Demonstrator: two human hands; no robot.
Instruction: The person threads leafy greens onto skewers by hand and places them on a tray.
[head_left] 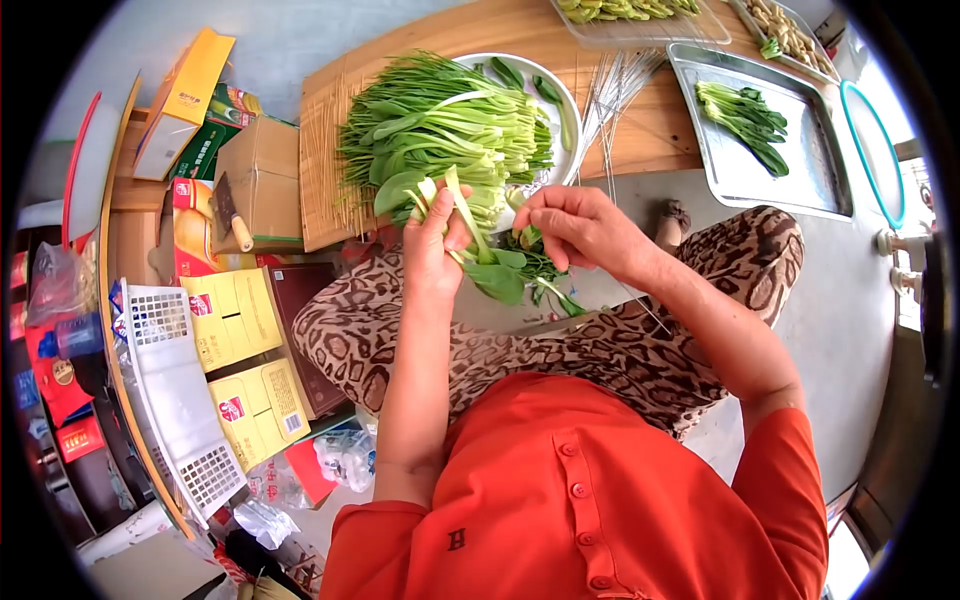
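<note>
Several leafy green stalks (484, 262) are held in my left hand (435, 245), whose fingers are wrapped round their pale ends. To the right, my right hand (575, 228) has its fingers curled together, with a thin skewer running down beside it; what its fingertips hold is too small to make out. Beyond both hands, a big pile of greens (450, 120) lies on the wooden board and partly over a white round plate (572, 110). Loose leaves (540, 270) lie below, between the knees. A bundle of thin metal skewers (615, 90) rests right of the plate.
A metal tray (820, 160) with a bunch of greens (745, 120) stands at the right. Trays of other food sit at the back. On the left are cardboard boxes (235, 315), a cleaver (230, 212) on a brown box, and a white basket (170, 390).
</note>
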